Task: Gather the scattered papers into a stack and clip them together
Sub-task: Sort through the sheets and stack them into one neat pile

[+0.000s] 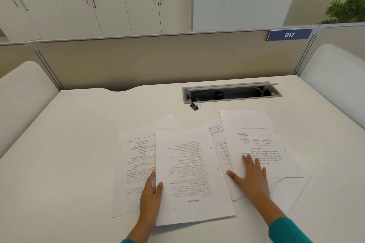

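White desk filled the view, walled behind by a beige partition carrying a blue tag marked 017, with an open cable tray set into the far side. You had the papers lying fanned and overlapping in front of you: a left sheet, a middle sheet overlapping it, and a right sheet resting on other pages. Your left hand sat at the left edge of the middle sheet, thumb on top and fingers apparently slipped under that edge, so it looked like a light pinch on the page. Your right hand lay flat on the right sheet, fingers spread and straight, pressing rather than gripping. The black binder clip sat well apart from both hands, just in front of the cable tray, untouched.

By the look of it, you were at the gathering step, nothing yet squared. The next move probably called for sliding the two groups together, then aligning the edges before reaching for the clip.
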